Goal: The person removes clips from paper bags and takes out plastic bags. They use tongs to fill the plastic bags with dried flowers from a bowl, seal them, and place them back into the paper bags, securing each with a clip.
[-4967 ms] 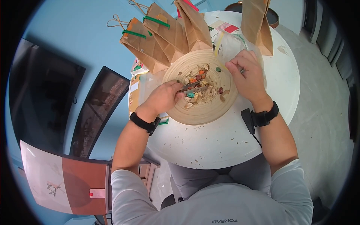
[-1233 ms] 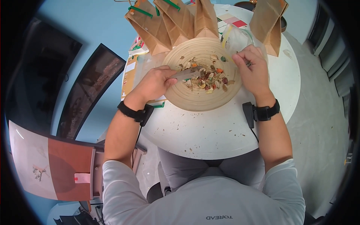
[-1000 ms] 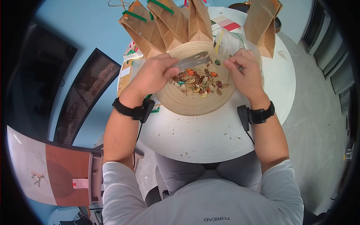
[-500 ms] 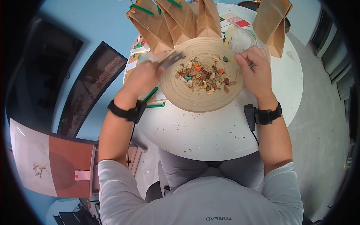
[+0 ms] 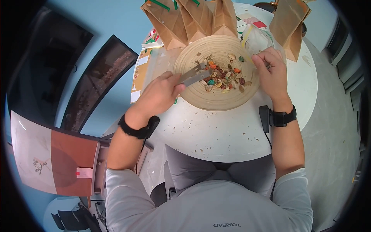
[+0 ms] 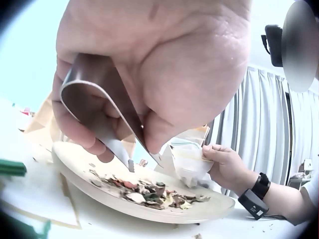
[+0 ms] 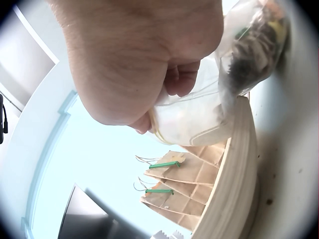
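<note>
My left hand (image 5: 157,92) grips metal tongs (image 5: 197,78), a bent strip whose arms stand apart in the left wrist view. Nothing shows between their tips. The tips hang over the left side of a pile of dried potpourri pieces (image 5: 221,82), brown, cream, orange and teal, on a round wooden plate (image 5: 216,105). My right hand (image 5: 273,75) pinches the rim of a clear zip bag (image 5: 255,38) at the plate's right edge. In the right wrist view the bag (image 7: 254,50) bulges with dark and yellow pieces; its mouth is partly hidden by the hand.
Brown paper bags (image 5: 166,29) with green clips (image 5: 159,4) stand behind the plate, and another paper bag (image 5: 289,29) is at the back right. Plant crumbs (image 5: 199,149) lie scattered on the white table (image 5: 228,135) in front. A colour card (image 5: 256,22) lies behind.
The tongs lifted away from the pile to the left, then came back over its left side. The heap is more spread than five seconds ago. My right hand stays at the bag's rim.
</note>
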The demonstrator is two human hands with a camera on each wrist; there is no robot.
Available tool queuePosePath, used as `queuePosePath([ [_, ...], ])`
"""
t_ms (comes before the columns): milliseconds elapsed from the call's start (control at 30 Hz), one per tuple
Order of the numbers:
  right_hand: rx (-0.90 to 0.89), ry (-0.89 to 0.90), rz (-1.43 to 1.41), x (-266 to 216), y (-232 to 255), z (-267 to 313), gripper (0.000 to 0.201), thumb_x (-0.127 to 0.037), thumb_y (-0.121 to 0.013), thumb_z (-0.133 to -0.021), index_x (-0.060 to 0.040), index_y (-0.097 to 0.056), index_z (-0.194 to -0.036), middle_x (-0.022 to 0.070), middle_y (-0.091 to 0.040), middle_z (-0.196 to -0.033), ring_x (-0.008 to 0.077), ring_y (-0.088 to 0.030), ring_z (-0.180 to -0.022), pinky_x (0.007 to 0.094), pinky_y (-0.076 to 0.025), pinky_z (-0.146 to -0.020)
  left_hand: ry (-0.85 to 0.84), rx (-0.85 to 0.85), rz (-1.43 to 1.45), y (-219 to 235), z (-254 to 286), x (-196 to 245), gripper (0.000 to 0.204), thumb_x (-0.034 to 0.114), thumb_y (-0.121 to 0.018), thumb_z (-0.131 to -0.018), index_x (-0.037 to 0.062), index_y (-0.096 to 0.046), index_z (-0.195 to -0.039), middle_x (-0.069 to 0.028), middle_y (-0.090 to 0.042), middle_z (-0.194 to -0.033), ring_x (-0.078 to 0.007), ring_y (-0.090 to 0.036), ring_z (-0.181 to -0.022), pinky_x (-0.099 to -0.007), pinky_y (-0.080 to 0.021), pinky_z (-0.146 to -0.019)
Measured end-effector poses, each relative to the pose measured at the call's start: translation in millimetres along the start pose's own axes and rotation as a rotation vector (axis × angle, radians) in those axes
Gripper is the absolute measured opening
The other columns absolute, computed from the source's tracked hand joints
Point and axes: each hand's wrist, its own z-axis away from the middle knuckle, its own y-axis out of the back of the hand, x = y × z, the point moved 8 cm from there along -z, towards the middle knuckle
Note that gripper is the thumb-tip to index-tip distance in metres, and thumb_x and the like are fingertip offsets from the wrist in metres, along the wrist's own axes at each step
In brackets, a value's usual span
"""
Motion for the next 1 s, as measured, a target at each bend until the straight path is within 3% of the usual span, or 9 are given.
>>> queuePosePath([
  [67,0.0,0.004,-0.008,-1,0,-1,0.011,-0.011,-0.076,-0.093,-0.0018,-0.073,-0.087,0.0035,-0.061,-0.085,0.0221,-0.054,-0.09,0.0317,-0.046,-0.068,0.016,0.008,-0.037,-1,15,-5,0.04,0.024,-0.07,-0.1,-0.0009,-0.065,-0.131,-0.0213,-0.063,-0.103,-0.0426,-0.064,-0.096,-0.0477,-0.052,-0.083],
  [167,-0.009,0.015,-0.003,-2,-1,0,0.011,-0.01,-0.076,-0.093,-0.002,-0.073,-0.087,0.0038,-0.06,-0.085,0.0224,-0.053,-0.089,0.0325,-0.045,-0.068,-0.225,0.167,-0.102,-7,32,16,0.042,0.021,-0.075,-0.095,-0.0008,-0.067,-0.13,-0.0193,-0.064,-0.106,-0.0405,-0.065,-0.097,-0.0465,-0.054,-0.083],
  [200,-0.016,0.022,0.0,-3,-2,0,0.01,-0.01,-0.076,-0.093,-0.0021,-0.073,-0.087,0.0039,-0.06,-0.084,0.0226,-0.053,-0.088,0.0328,-0.045,-0.068,-0.234,0.138,-0.161,-13,33,19,0.045,0.023,-0.076,-0.094,-0.0003,-0.067,-0.131,-0.0171,-0.064,-0.109,-0.0383,-0.066,-0.098,-0.0462,-0.055,-0.084],
  [300,-0.014,0.036,0.007,-3,-1,0,0.01,-0.009,-0.076,-0.093,-0.0023,-0.073,-0.087,0.0041,-0.06,-0.084,0.0228,-0.053,-0.089,0.0333,-0.044,-0.069,-0.126,0.232,-0.265,-16,28,18,0.04,0.022,-0.075,-0.094,0.0005,-0.069,-0.127,-0.0161,-0.066,-0.108,-0.0369,-0.067,-0.099,-0.0469,-0.056,-0.082],
  [400,-0.005,0.054,0.005,-3,0,0,0.01,-0.009,-0.076,-0.093,-0.0025,-0.073,-0.087,0.0041,-0.059,-0.084,0.0229,-0.053,-0.089,0.0335,-0.044,-0.07,-0.011,0.15,-0.272,-20,13,2,0.028,0.019,-0.074,-0.095,0.0012,-0.071,-0.117,-0.0153,-0.067,-0.104,-0.0376,-0.068,-0.096,-0.0478,-0.056,-0.081],
  [667,-0.017,-0.007,-0.014,-3,-1,0,0.011,-0.01,-0.076,-0.093,-0.0017,-0.073,-0.086,0.0045,-0.06,-0.085,0.0231,-0.053,-0.09,0.0332,-0.044,-0.073,-0.046,0.131,-0.102,-22,2,-4,0.015,0.013,-0.071,-0.095,-0.0015,-0.073,-0.098,-0.0182,-0.068,-0.09,-0.0416,-0.067,-0.086,-0.0483,-0.054,-0.077],
  [800,-0.032,0.015,0.0,-4,-2,0,0.011,-0.009,-0.077,-0.092,-0.0016,-0.073,-0.086,0.0046,-0.06,-0.086,0.0236,-0.054,-0.09,0.0342,-0.045,-0.074,-0.065,0.063,0.038,-23,-4,-14,0.019,0.016,-0.071,-0.099,-0.0029,-0.075,-0.101,-0.0129,-0.066,-0.082,-0.0317,-0.066,-0.075,-0.0421,-0.051,-0.069],
  [900,-0.037,0.013,-0.015,-3,-2,0,0.01,-0.009,-0.077,-0.091,-0.0015,-0.073,-0.086,0.0048,-0.061,-0.086,0.0241,-0.054,-0.09,0.0345,-0.045,-0.076,0.272,-0.049,0.464,-27,-9,-31,0.023,0.018,-0.07,-0.099,-0.0039,-0.076,-0.098,-0.0144,-0.066,-0.074,-0.0254,-0.061,-0.069,-0.0405,-0.051,-0.07],
  [1000,-0.036,0.004,-0.02,-5,-3,1,0.01,-0.008,-0.078,-0.09,-0.0012,-0.073,-0.086,0.0049,-0.061,-0.086,0.0245,-0.055,-0.09,0.0341,-0.046,-0.076,0.328,-0.059,0.689,-17,-28,-27,0.026,0.02,-0.07,-0.101,-0.0041,-0.076,-0.105,-0.0122,-0.063,-0.073,-0.019,-0.055,-0.067,-0.0356,-0.049,-0.069],
])
